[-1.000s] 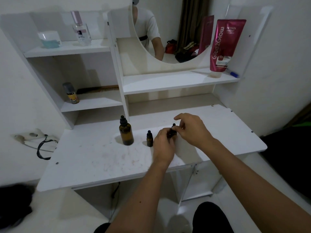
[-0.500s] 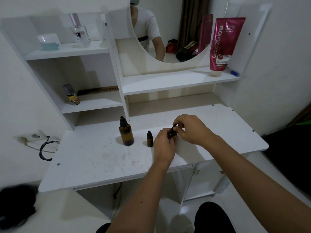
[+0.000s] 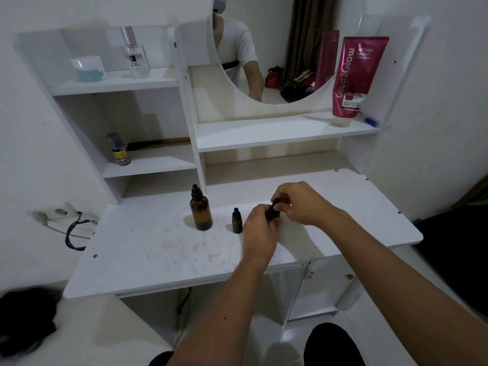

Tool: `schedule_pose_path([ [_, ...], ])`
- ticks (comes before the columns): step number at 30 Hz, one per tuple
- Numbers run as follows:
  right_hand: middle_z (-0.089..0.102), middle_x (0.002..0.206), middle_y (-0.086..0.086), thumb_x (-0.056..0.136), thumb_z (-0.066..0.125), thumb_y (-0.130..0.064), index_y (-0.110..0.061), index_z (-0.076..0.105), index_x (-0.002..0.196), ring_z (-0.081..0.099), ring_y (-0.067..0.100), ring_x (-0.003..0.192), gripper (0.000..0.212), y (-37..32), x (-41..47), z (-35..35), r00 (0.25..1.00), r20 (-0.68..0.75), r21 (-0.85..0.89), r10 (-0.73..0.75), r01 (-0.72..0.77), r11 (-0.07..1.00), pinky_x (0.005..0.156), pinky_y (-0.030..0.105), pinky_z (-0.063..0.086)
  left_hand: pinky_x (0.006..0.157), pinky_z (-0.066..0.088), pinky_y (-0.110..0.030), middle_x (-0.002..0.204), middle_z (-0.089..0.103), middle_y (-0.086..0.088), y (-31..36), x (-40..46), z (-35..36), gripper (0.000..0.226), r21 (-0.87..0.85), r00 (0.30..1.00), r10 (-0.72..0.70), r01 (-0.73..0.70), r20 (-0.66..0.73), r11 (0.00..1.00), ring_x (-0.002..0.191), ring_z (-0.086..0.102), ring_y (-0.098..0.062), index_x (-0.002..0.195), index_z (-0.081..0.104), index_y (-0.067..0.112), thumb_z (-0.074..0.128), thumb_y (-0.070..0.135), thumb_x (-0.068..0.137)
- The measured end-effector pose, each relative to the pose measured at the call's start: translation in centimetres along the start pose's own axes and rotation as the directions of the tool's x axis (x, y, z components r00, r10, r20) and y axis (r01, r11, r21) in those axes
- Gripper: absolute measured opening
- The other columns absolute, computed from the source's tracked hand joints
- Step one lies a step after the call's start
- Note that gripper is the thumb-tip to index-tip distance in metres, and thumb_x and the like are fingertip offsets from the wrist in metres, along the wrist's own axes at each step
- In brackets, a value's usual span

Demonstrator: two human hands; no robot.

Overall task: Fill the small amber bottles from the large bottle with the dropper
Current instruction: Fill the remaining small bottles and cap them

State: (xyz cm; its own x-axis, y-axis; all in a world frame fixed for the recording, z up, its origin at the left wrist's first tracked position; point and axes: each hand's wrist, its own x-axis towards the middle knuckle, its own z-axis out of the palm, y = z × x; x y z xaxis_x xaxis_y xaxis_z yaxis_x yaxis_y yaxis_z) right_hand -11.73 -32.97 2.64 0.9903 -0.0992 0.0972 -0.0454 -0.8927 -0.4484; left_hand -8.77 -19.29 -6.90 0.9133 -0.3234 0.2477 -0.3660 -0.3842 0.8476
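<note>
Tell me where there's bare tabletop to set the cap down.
Bare: the front-left tabletop before the large amber bottle, and the right end beyond the right hand. Crowded: between the small amber bottle and the left hand.

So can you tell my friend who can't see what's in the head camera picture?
Two hands meet over a white desk: the left hand holds a small amber bottle while the right hand pinches its black dropper cap. Left of them stand another small bottle and the large amber bottle, both capped.
</note>
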Motion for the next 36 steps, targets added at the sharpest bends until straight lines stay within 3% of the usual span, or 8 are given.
schedule_pose_path([
  [5,0.075,0.101,-0.003,0.092,0.074,-0.017,-0.017,0.076,0.108,0.067,0.012,0.092,0.016,0.1,-0.6,0.4,0.998,-0.066,0.067,0.022,-0.018,0.998,0.092,0.033,0.057,0.102,0.053,-0.036,0.122,0.068,0.001,0.1,-0.1,-0.1,0.029,-0.012,1.000,-0.008,0.008,0.006,1.000,0.112,0.064,-0.014,0.130,0.061,0.015,0.061,0.016,0.101],
  [9,0.072,0.117,-0.005,0.093,0.075,-0.024,-0.019,0.071,0.121,0.065,0.011,0.101,0.029,-0.4,-1.5,0.2,0.996,-0.086,0.088,0.037,-0.030,0.996,0.098,0.035,0.055,0.107,0.052,-0.037,0.134,0.065,-0.004,0.3,-1.3,-0.6,0.041,-0.036,0.999,-0.033,0.033,-0.012,0.999,0.122,0.062,-0.016,0.142,0.055,0.011,0.060,0.020,0.102],
  [14,0.068,0.122,-0.003,0.094,0.073,-0.023,-0.017,0.070,0.125,0.061,0.012,0.104,0.032,-2.0,-2.4,-0.6,0.970,-0.245,0.060,0.002,0.013,0.998,0.098,0.034,0.052,0.111,0.049,-0.032,0.142,0.061,0.003,0.2,-4.1,-2.7,0.044,-0.023,0.997,-0.029,0.031,0.065,0.999,0.128,0.059,-0.012,0.144,0.054,0.018,0.064,0.020,0.101],
  [19,0.066,0.115,-0.010,0.096,0.070,-0.027,-0.018,0.071,0.123,0.056,0.006,0.100,0.028,-6.6,-2.1,-0.2,0.960,-0.261,0.102,-0.099,0.129,0.986,0.092,0.026,0.047,0.086,0.053,-0.009,0.115,0.070,0.016,-1.7,-6.4,-7.9,0.036,-0.088,0.999,-0.021,0.024,0.036,0.996,0.101,0.066,0.005,0.126,0.066,0.025,0.075,0.031,0.092],
  [25,0.068,0.122,-0.005,0.099,0.064,-0.035,-0.021,0.069,0.126,0.061,0.011,0.108,0.030,-11.9,0.2,1.7,0.972,-0.175,0.194,-0.159,0.192,0.962,0.097,0.030,0.052,0.069,0.049,-0.016,0.094,0.064,0.012,-4.5,-4.9,-14.3,0.024,-0.025,0.954,-0.150,0.149,-0.259,0.989,0.083,0.063,-0.007,0.097,0.059,0.025,0.080,0.032,0.088],
  [28,0.067,0.124,-0.007,0.098,0.067,-0.034,-0.022,0.066,0.129,0.063,0.008,0.108,0.033,-13.9,1.5,2.8,0.978,-0.149,0.287,-0.143,0.181,0.940,0.098,0.028,0.053,0.074,0.050,-0.017,0.106,0.057,0.006,-5.5,-3.5,-15.6,0.040,-0.009,0.940,-0.170,0.175,-0.295,0.984,0.092,0.059,-0.013,0.106,0.052,0.021,0.085,0.026,0.082],
  [32,0.067,0.126,-0.005,0.097,0.069,-0.030,-0.020,0.062,0.137,0.064,0.008,0.107,0.042,-15.2,3.2,4.3,0.990,-0.091,0.369,-0.107,0.133,0.920,0.093,0.022,0.051,0.098,0.053,-0.030,0.129,0.056,0.006,-6.2,-1.7,-15.4,0.062,-0.019,0.952,-0.214,0.215,-0.217,0.976,0.114,0.057,-0.014,0.135,0.049,0.017,0.083,0.031,0.085],
  [36,0.073,0.110,-0.007,0.097,0.069,-0.025,-0.019,0.074,0.120,0.064,0.000,0.092,0.024,-15.2,4.7,4.7,0.990,-0.124,0.387,-0.061,0.105,0.916,0.077,0.006,0.044,0.096,0.052,-0.028,0.127,0.066,0.004,-6.4,-0.7,-15.2,0.044,-0.012,0.966,-0.183,0.184,-0.181,0.983,0.114,0.062,-0.015,0.133,0.056,0.018,0.073,0.025,0.094],
])
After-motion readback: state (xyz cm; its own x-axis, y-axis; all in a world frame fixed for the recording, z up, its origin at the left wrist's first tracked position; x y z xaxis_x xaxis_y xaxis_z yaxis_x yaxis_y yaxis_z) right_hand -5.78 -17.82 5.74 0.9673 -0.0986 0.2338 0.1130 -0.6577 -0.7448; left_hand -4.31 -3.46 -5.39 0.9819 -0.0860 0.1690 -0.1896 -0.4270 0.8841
